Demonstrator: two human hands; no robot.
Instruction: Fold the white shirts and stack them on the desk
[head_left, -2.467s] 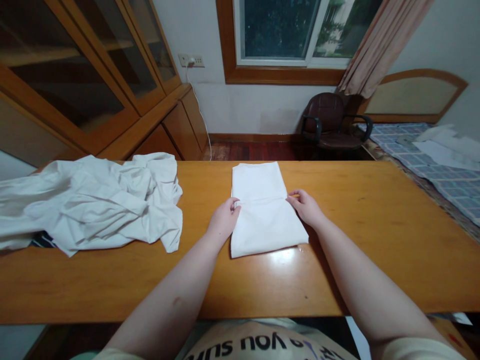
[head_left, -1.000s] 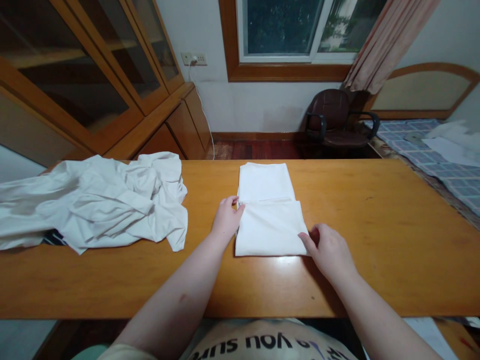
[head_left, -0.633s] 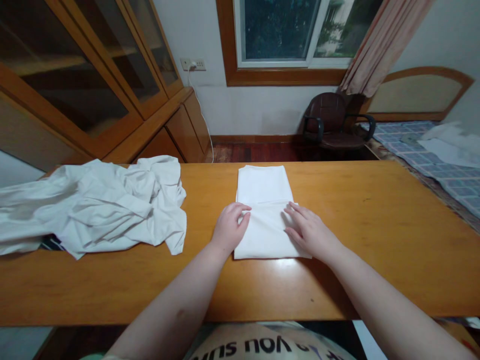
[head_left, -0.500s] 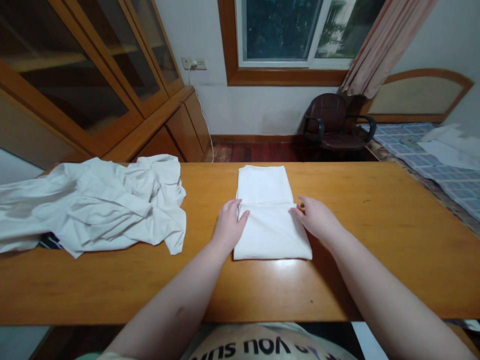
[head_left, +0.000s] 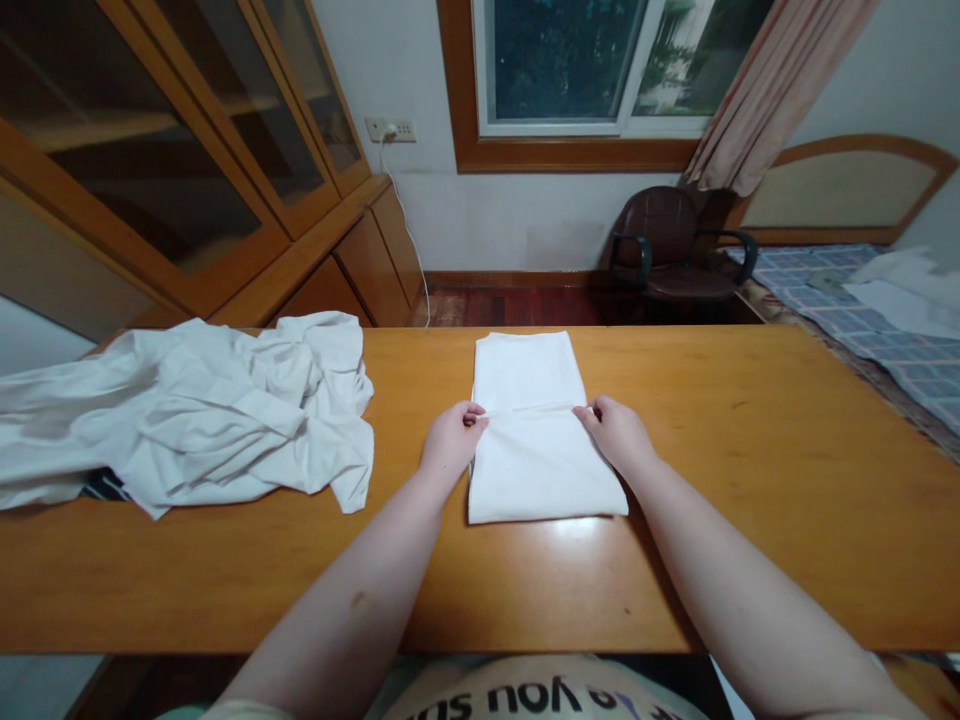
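Room: pale wall [head_left: 499, 225], wood-framed window [head_left: 562, 60].
Glass-fronted cabinet [head_left: 225, 150] left; brown chair [head_left: 660, 235] near pink curtain [head_left: 769, 100]; dark red floor [head_left: 517, 305].

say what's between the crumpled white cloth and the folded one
The head view shows wooden tabletop, then the left hand pinching the left edge of the folded cloth.

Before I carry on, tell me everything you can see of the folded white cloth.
The folded white cloth looks like plain, matte fabric in layers, lying on the wooden table. An edge runs across its middle; the near part shows faint creases. The left hand and right hand pinch that edge, one at each end.
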